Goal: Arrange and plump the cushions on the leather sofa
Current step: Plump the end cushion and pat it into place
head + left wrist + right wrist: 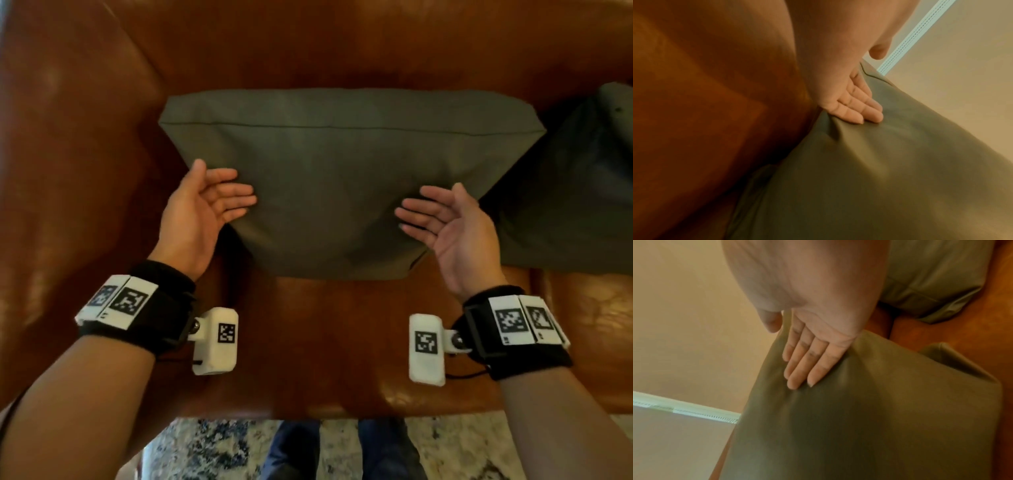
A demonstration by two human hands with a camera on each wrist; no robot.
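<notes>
I held both forearms out, palms turned inward facing each other; my left hand and right hand had fingers straight and relaxed, thumbs up.

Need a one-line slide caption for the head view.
Both open hands, left hand and right hand, flank a green cushion on the leather sofa.

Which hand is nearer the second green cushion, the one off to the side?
Right. The right hand lies on the middle cushion's right edge, next to the second cushion. The left hand is at the middle cushion's far left edge.
</notes>
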